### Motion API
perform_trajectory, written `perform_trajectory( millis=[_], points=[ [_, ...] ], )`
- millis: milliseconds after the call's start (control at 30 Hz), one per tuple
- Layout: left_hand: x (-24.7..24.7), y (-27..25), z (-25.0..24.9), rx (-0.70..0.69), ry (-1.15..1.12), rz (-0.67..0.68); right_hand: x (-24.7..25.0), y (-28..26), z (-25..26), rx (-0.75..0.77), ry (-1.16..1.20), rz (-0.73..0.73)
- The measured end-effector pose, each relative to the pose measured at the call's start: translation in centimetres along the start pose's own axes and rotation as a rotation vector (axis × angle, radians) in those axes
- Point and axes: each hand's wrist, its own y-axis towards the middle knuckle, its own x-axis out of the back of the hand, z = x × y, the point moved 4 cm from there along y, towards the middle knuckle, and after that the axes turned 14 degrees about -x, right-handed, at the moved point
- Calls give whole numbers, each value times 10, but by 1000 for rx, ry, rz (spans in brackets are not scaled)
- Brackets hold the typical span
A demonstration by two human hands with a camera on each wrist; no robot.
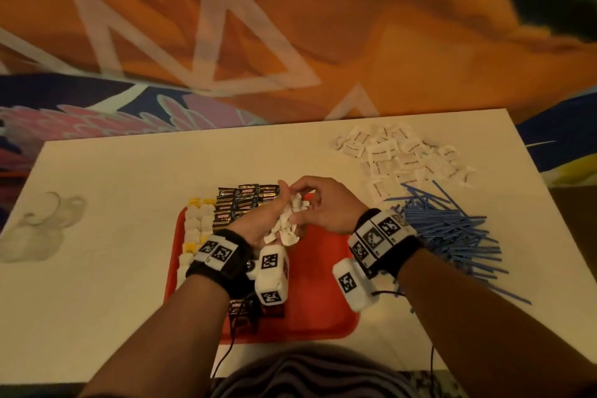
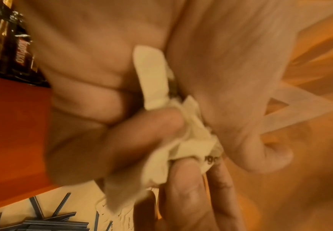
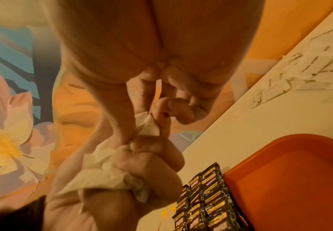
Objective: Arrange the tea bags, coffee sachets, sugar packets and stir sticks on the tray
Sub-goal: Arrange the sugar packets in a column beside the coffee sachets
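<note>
The head camera looks steeply down from above the red tray (image 1: 310, 317) on the table, while both wrist cameras sit very close along the palms, sharing with it the tray's far corner, the coffee sachets (image 3: 207, 201) and the bunched sugar packets (image 2: 183, 140).

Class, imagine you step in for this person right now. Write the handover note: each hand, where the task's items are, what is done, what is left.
Left hand: grips a bunch of white paper sugar packets above the red plastic tray.
Right hand: pinches at the same bunch from the other side.
Done: white tea bags with yellow tags sit in columns along the tray's left edge; dark coffee sachets are lined up beside them.
Left: lay the held packets in the bare right part of the tray, then fetch the loose white sugar packets and blue stir sticks lying on the white table to the right.
</note>
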Motion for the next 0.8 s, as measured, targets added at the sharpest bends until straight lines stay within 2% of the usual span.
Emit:
perform_trajectory(
  millis=[100,233,333,433,567,667,800],
  points=[
    [14,-9,1,34,4,18,-13,1,4,-39,105,10],
    [29,-22,4,60,-153,32,-30,0,9,-117,309,-112],
    [40,-36,1,91,-252,-61,-40,-2,12,-183,566,-209],
    [58,-50,2,64,-323,-172,-49,-4,14,-242,832,-233],
    [81,-59,10,-26,-478,-304,-62,-8,16,-258,955,-251],
    [90,-65,6,-213,-342,-369,-72,-10,15,-291,990,-294],
    [82,-73,-6,-382,66,-351,-90,-14,14,-305,959,-266]
  ],
)
